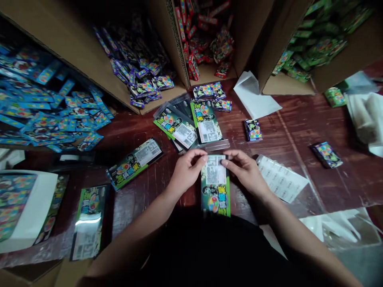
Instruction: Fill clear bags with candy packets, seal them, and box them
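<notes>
I hold a green printed bag [215, 187] with a white label upright in front of me over the dark red table [299, 131]. My left hand [187, 169] pinches its top left corner. My right hand [245, 169] pinches its top right corner. Both hands have their fingers closed on the bag's upper edge. Just beyond it lie two filled bags of the same kind [191, 123] on a small stack of clear bags.
Cardboard boxes at the back hold purple packets [140, 75], red packets [203, 36] and green packets [314, 36]. Blue packets [50, 107] are heaped at left. More filled bags [134, 161] lie left of my hands. A label sheet [281, 179] lies at right, loose small packets [253, 129] beyond.
</notes>
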`<state>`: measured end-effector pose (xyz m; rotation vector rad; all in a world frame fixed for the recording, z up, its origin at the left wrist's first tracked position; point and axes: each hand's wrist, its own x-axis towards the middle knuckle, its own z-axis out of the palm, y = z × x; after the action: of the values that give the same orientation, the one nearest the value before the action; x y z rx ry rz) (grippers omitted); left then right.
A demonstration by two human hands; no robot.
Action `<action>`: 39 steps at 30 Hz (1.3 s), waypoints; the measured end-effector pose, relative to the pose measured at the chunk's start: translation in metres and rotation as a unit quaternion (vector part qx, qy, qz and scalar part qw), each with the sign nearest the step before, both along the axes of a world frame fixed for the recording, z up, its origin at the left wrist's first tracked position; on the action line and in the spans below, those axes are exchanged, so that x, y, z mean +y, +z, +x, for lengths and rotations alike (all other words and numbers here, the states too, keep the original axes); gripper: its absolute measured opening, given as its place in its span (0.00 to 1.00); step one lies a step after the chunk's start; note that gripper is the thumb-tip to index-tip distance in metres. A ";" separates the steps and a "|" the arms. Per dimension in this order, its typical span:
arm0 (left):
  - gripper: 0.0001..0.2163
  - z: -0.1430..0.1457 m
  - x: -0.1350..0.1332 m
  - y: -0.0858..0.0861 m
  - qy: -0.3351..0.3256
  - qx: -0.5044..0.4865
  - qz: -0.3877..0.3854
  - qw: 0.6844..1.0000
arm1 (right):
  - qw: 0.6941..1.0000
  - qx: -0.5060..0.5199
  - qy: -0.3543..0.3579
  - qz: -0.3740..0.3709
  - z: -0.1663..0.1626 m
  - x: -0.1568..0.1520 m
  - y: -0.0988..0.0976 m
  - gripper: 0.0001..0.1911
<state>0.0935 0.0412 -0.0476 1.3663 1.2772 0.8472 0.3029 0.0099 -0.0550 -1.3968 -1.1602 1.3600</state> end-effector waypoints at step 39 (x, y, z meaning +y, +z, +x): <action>0.07 0.092 0.049 0.017 -0.337 -0.086 -0.100 0.932 | 0.888 -0.421 0.039 0.180 0.141 -0.029 0.054 0.15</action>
<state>0.1854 0.0898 -0.0303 1.3962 0.6556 0.3341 0.4436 -0.0191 -0.0009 -1.7081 -1.9207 0.4895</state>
